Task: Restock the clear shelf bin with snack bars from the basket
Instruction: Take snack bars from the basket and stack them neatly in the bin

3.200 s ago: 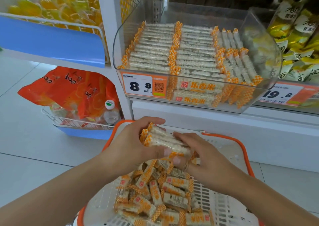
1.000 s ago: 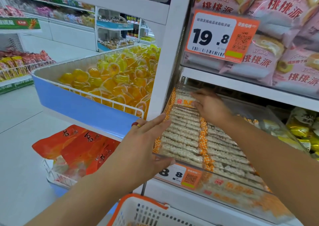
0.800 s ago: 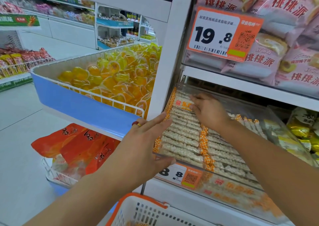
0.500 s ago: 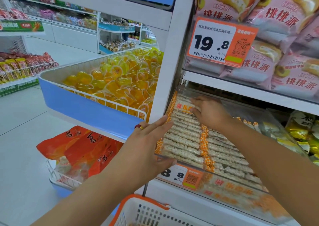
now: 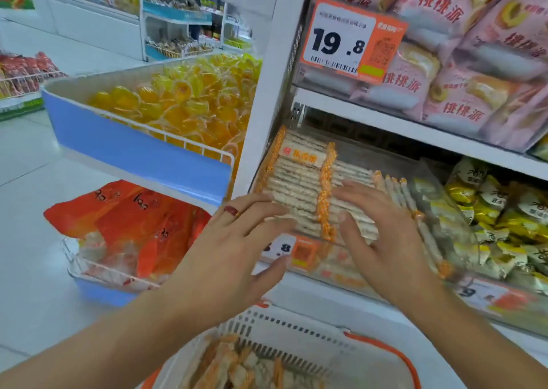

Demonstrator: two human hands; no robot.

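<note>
The clear shelf bin point(image 5: 332, 273) sits on the lower shelf, filled with neat rows of white snack bars point(image 5: 296, 181) with orange-checked ends. My left hand point(image 5: 237, 240), wearing a red ring, is open at the bin's front left corner, fingers on the rim and thumb over the price label. My right hand point(image 5: 382, 234) lies flat and open on the bars in the middle row. Neither hand holds a bar. The white basket point(image 5: 296, 332) with an orange rim is below, with loose bars point(image 5: 237, 368) inside.
A blue-fronted wire bin of yellow jelly cups point(image 5: 184, 103) stands to the left, with orange bags point(image 5: 133, 219) beneath it. Pink cake packs point(image 5: 462, 62) fill the shelf above, behind a 19.8 price tag point(image 5: 350, 41). Yellow packets point(image 5: 498, 216) lie right of the bin.
My right hand has drawn back from the far end of the bin to the front rows. The view has tilted down, so more of the basket shows.
</note>
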